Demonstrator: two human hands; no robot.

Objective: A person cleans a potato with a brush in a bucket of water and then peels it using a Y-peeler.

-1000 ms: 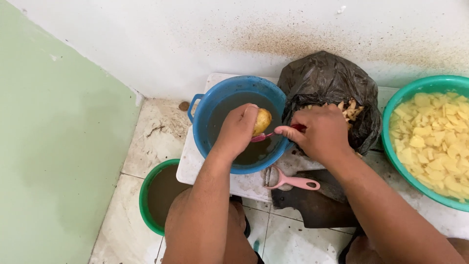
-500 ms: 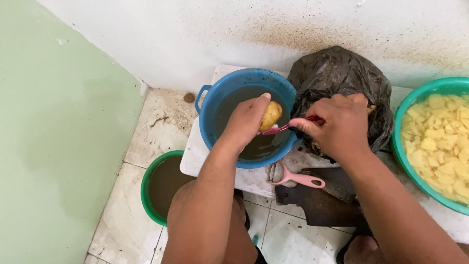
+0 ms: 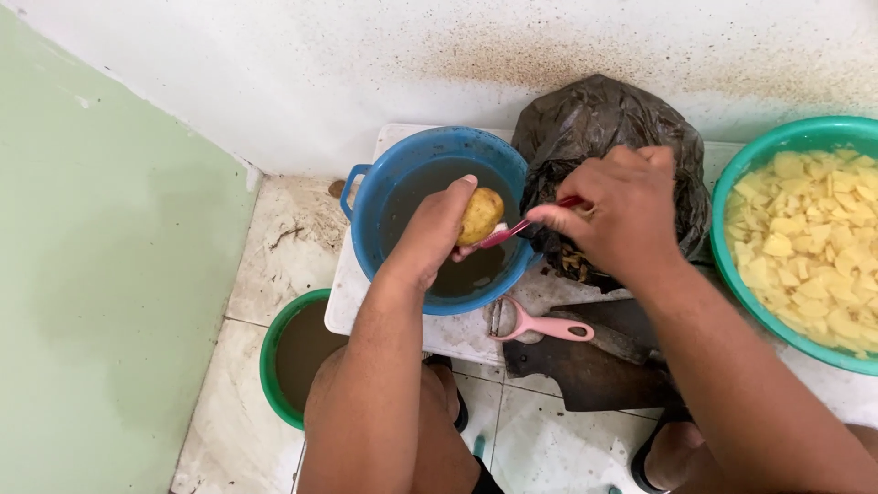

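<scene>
My left hand (image 3: 437,230) grips a yellow potato (image 3: 481,214) over a blue bowl (image 3: 384,197) filled with murky water. My right hand (image 3: 622,209) holds a red-handled peeler (image 3: 518,229) whose tip touches the potato's right side. Just behind my right hand sits a crumpled black plastic bag (image 3: 594,119) with peelings at its mouth.
A pink peeler (image 3: 540,326) lies on the white board (image 3: 366,302) below the blue bowl, next to a dark cleaver (image 3: 594,366). A green bowl (image 3: 732,274) of cut potato pieces stands at right. A green bucket (image 3: 274,352) of brown water sits on the tiled floor, lower left.
Both hands have stayed over the blue bowl; the peeler has shifted slightly along the potato, which has turned a little in my left hand.
</scene>
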